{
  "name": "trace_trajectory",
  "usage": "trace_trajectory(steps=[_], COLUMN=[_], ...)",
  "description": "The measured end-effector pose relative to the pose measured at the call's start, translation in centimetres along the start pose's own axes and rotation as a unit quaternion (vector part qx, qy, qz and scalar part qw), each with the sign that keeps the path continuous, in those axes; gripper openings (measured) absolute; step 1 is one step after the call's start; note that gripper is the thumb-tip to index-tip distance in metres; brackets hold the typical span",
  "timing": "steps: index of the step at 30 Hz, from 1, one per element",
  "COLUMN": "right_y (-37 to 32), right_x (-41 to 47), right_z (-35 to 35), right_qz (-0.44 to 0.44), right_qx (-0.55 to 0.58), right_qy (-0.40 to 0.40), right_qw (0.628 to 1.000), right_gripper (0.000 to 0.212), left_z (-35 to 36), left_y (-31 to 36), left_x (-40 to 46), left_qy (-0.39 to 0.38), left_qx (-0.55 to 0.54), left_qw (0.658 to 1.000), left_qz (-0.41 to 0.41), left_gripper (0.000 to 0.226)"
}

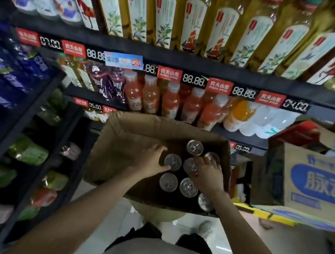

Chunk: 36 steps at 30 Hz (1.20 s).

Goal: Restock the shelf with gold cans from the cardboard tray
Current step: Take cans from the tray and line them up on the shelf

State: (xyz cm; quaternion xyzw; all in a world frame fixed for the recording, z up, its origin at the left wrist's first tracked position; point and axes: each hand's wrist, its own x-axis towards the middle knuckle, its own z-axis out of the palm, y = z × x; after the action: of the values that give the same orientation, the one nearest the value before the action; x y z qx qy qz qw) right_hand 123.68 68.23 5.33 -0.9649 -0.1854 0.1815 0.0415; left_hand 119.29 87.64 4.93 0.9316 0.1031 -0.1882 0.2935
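Note:
A brown cardboard tray [132, 130] sits below me in front of the shelves, with several upright cans inside, seen from above as silver tops. My left hand [149, 158] curls its fingers and thumb round one can [173, 161] in the middle row. My right hand [207, 175] reaches down over the cans beside it, with fingers curled round a can [191, 166] and covering part of another [212, 156]. One can [195, 147] stands free at the far side, and three more [188, 187] stand nearer me. The gold sides are hidden.
Dark shelves [192, 59] ahead carry tall yellow bottles on top and orange juice bottles [170, 102] below, behind price strips. A side rack [24, 120] on the left holds blue and green packs. A blue-printed cardboard box [312, 186] stands at the right. Pale floor lies below.

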Motion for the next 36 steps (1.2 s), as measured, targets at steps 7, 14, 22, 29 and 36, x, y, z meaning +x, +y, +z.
trace_trajectory(steps=[7, 14, 22, 29, 36], right_y=[-1.5, -1.4, 2.3, 4.8, 7.1], right_x=[2.3, 2.0, -3.7, -5.8, -7.9], right_z=[1.7, 0.1, -7.9, -11.3, -18.4], right_qz=[0.064, 0.064, 0.083, 0.036, -0.014], right_qx=[-0.078, -0.036, 0.383, 0.636, 0.606], right_qy=[-0.033, 0.008, 0.115, 0.099, 0.188], right_qw=[0.994, 0.997, 0.913, 0.765, 0.773], right_gripper=[0.082, 0.072, 0.054, 0.058, 0.056], left_z=[4.3, 5.6, 3.8, -5.4, -12.2], left_y=[0.9, 0.7, 0.5, 6.2, 16.4], left_x=[3.1, 3.6, 2.6, -2.9, -6.4], left_qy=[-0.061, -0.003, 0.094, 0.190, 0.208], left_qx=[0.041, -0.069, -0.174, -0.347, -0.424], left_qw=[0.997, 0.993, 0.978, 0.916, 0.868], left_qz=[-0.035, -0.096, -0.066, 0.061, 0.152], left_gripper=[0.082, 0.077, 0.060, 0.070, 0.048])
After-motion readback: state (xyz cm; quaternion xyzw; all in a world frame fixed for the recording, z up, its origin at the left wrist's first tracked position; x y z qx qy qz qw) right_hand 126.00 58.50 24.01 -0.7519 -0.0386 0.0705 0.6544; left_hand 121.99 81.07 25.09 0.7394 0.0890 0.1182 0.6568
